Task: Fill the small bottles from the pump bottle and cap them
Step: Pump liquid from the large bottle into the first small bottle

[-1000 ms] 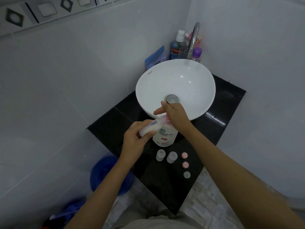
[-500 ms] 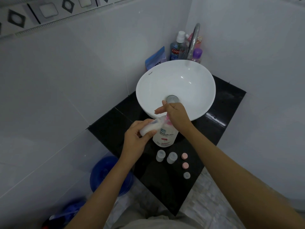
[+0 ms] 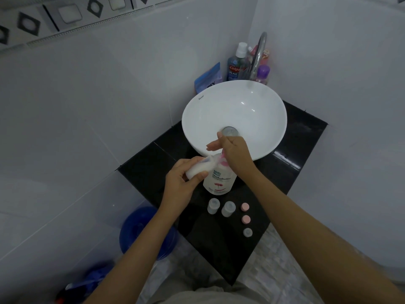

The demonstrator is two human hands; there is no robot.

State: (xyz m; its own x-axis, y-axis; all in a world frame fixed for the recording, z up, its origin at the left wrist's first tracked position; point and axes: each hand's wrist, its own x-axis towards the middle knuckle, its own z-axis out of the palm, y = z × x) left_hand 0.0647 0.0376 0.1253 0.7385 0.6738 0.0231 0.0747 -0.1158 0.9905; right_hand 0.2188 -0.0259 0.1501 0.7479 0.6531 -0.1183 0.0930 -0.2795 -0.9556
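Left hand (image 3: 182,183): holds a small bottle (image 3: 197,170) tilted at the spout.
Right hand (image 3: 235,151): presses the pump bottle (image 3: 220,181) head.
Tip: press slowly, mouth tight under the spout.

Head view — steeply down, near sink (image 3: 234,119).

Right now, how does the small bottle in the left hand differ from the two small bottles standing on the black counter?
The held small bottle is tilted, its mouth toward the pump bottle; the two standing bottles are upright. The left hand grips the held one; no hand touches the standing pair. The held one looks white, the pair clearer. All three are uncapped.
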